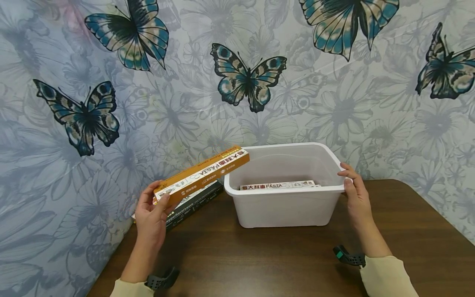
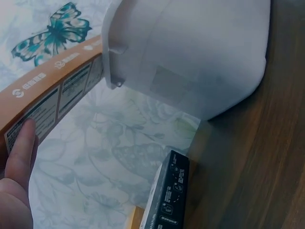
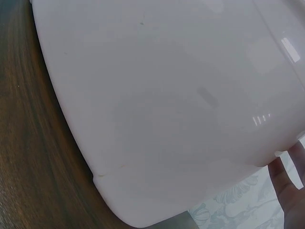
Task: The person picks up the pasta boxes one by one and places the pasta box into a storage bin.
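My left hand point(image 1: 151, 220) holds an orange pasta box point(image 1: 202, 173) by its near end, thumb on the front side. The box slants up to the right, its far end at the left rim of a white plastic bin point(image 1: 285, 210). In the left wrist view, a finger lies along the printed side of the orange box point(image 2: 57, 81). Inside the bin lies another pasta box point(image 1: 276, 185), mostly hidden by the front wall. With thumb and fingers, my right hand point(image 1: 356, 198) grips the bin's right rim. The bin stands upright on the table.
A dark green-black box point(image 1: 196, 204) lies on the brown wooden table point(image 1: 259, 260), left of the bin and partly under the held box. Beside it, a yellow-orange edge point(image 2: 136, 218) shows. Behind the table hangs a butterfly-patterned backdrop point(image 1: 178, 103).
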The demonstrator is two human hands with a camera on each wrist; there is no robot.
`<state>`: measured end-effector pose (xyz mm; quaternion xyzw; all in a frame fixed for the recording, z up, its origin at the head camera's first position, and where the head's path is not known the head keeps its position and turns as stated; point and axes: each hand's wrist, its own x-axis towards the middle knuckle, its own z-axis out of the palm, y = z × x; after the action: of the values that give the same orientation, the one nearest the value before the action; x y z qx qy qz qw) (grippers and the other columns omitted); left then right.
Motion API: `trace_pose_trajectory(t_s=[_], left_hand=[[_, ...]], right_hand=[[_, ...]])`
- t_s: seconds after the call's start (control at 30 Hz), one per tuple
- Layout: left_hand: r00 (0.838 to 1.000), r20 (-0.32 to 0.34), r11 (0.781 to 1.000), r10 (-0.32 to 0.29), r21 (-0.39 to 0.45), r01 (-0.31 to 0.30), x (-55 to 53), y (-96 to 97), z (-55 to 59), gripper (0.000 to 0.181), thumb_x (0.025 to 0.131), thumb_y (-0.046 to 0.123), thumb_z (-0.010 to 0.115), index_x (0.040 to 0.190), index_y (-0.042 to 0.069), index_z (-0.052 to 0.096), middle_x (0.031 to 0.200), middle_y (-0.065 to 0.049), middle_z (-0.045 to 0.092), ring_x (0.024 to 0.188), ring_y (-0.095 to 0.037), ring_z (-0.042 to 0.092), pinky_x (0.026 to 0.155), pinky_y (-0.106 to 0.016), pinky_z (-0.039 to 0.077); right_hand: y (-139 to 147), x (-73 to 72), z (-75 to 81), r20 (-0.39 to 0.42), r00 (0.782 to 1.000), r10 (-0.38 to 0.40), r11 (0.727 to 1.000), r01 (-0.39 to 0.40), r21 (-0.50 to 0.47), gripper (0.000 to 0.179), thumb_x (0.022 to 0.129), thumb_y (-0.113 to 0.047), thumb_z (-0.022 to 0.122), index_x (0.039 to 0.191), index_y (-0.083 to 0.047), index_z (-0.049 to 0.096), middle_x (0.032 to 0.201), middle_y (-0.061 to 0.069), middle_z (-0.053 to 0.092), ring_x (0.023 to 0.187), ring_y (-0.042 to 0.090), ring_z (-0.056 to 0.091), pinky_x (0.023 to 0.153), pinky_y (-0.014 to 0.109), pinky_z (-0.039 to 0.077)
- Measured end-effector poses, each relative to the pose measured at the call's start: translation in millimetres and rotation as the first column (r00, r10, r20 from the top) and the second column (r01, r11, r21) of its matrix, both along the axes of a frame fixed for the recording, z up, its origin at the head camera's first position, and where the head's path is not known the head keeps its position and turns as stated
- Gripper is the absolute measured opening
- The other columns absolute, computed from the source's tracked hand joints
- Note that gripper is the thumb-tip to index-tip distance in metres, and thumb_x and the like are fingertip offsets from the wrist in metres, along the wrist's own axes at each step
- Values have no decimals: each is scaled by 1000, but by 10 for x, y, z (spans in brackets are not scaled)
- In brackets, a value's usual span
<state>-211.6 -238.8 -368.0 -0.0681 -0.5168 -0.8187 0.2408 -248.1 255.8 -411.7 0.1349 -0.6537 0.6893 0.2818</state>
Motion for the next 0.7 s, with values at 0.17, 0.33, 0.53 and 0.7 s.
trace_pose_trajectory(t_s=[0.17,0.33,0.53,0.7], left_hand=[[1000,12,1000,-24,-12,24,-38,44,3,45,96,-10,52,139,1,42,131,-8,44,107,-19,63,77,-32,61],[999,19,999,-32,-18,32,-84,108,52,51,96,-9,55,141,5,38,132,-5,44,113,-20,60,80,-35,61],[998,53,999,-40,-17,40,-136,197,130,53,94,-8,58,139,12,39,133,-3,44,114,-17,57,79,-30,61],[993,106,995,-55,-75,63,-191,242,159,53,95,-5,60,139,18,41,152,2,31,110,-13,56,79,-23,59]], right_hand=[[12,-2,-8,1,1000,3,1000,-3,0,31,106,-12,38,129,7,48,157,2,39,146,15,31,99,15,37],[3,1,1,-3,1000,2,1000,-2,-12,30,106,-12,39,128,7,48,156,2,40,145,15,31,99,16,37],[-8,3,7,-4,1000,5,1000,-5,-19,31,106,-12,39,128,9,47,157,3,40,146,15,31,100,16,36],[-16,-7,7,-7,1000,2,999,-3,-35,30,106,-12,39,127,8,48,156,3,41,146,16,30,100,16,36]])
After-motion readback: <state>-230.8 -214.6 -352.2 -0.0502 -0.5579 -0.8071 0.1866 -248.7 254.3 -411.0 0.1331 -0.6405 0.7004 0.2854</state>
